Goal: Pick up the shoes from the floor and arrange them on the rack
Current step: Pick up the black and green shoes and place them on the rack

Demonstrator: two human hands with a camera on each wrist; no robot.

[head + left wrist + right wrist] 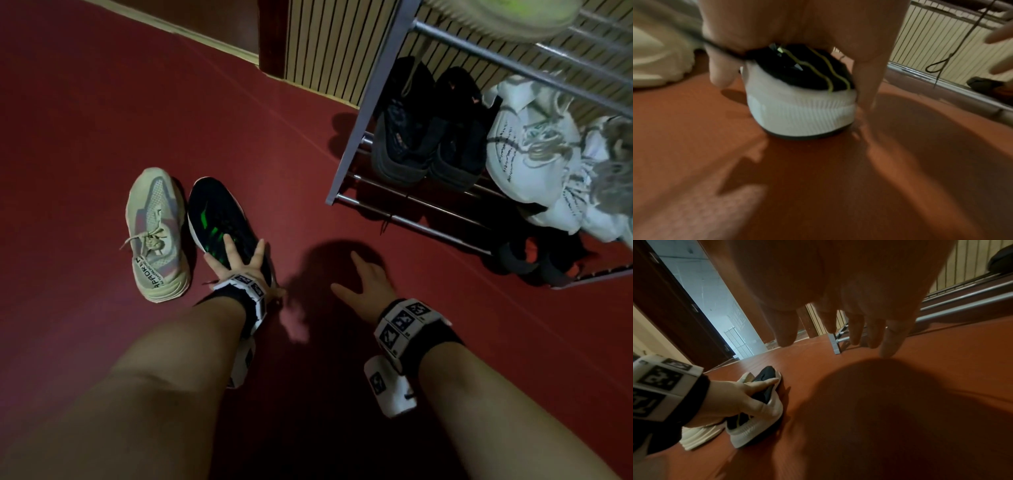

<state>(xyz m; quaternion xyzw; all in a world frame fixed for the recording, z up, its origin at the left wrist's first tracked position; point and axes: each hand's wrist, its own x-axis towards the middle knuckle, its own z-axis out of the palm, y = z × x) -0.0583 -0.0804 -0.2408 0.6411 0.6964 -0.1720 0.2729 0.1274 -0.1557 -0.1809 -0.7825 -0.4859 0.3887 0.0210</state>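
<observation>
On the red floor lies a black shoe (219,216) with green marks and a white sole, toe pointing away. My left hand (246,270) grips it from above near the heel. The wrist view shows thumb and fingers (867,91) down either side of the white heel (801,113). A beige laced shoe (156,233) lies right beside it on the left, untouched. My right hand (359,277) hovers open over bare floor to the right, fingers (890,340) hanging straight, holding nothing. The metal shoe rack (363,113) stands at the right.
The rack's middle shelf holds a black pair (424,137) and white sneakers (534,154). A pale shoe (507,17) sits on the top shelf, and dark shoes (534,257) lie at the bottom. A slatted wall (325,44) backs the rack. An open doorway (705,288) is at the left.
</observation>
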